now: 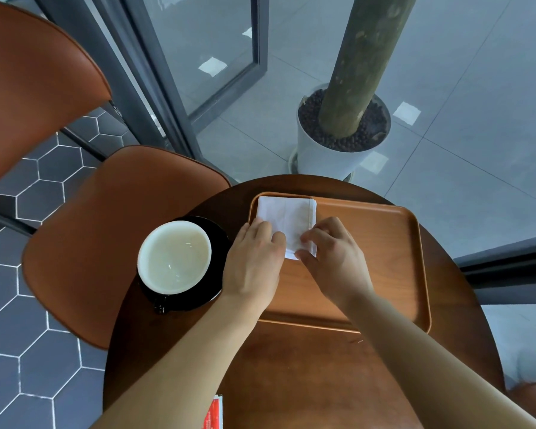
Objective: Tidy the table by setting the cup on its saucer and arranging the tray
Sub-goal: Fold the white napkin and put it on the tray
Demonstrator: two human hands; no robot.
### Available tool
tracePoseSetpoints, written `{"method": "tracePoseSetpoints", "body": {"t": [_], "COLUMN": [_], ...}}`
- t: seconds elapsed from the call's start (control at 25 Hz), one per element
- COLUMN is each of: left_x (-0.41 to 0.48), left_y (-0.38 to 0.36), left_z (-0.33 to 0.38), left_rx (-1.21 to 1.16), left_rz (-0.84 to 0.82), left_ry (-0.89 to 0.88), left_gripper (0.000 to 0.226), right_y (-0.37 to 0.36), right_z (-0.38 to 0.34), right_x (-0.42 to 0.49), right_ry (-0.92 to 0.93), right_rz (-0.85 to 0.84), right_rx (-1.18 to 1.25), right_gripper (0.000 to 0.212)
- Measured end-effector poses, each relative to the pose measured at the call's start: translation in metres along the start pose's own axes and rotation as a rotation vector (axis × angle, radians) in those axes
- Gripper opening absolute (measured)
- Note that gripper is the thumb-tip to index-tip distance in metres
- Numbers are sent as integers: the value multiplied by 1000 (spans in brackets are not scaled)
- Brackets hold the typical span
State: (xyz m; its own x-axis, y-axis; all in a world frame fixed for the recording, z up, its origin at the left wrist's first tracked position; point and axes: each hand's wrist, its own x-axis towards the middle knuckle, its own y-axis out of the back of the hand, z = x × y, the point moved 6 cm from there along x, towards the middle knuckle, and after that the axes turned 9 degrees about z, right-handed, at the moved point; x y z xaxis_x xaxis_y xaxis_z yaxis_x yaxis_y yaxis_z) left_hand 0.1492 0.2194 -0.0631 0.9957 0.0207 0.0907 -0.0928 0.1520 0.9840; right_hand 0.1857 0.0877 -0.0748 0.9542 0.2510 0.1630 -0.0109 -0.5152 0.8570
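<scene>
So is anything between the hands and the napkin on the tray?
Nothing visible. The left hand and right hand already rest on the napkin, which lies in the tray's far left corner.

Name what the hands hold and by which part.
Both the left hand and right hand pinch the white napkin at its near edge.

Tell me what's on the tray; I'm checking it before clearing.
A folded white napkin lies in the tray's far left corner, both hands on its near edge. The hands hide some tray.
</scene>
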Motion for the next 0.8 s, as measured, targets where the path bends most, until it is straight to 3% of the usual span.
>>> {"method": "tracePoseSetpoints", "body": {"t": [0.8], "left_x": [-55], "left_y": [40], "left_z": [-2], "left_rx": [-108], "left_rz": [95], "left_ry": [-46], "left_gripper": [28], "right_y": [33], "right_z": [-24], "right_x": [-49], "right_ry": [4], "right_rz": [51], "right_rx": [-67], "right_gripper": [34]}}
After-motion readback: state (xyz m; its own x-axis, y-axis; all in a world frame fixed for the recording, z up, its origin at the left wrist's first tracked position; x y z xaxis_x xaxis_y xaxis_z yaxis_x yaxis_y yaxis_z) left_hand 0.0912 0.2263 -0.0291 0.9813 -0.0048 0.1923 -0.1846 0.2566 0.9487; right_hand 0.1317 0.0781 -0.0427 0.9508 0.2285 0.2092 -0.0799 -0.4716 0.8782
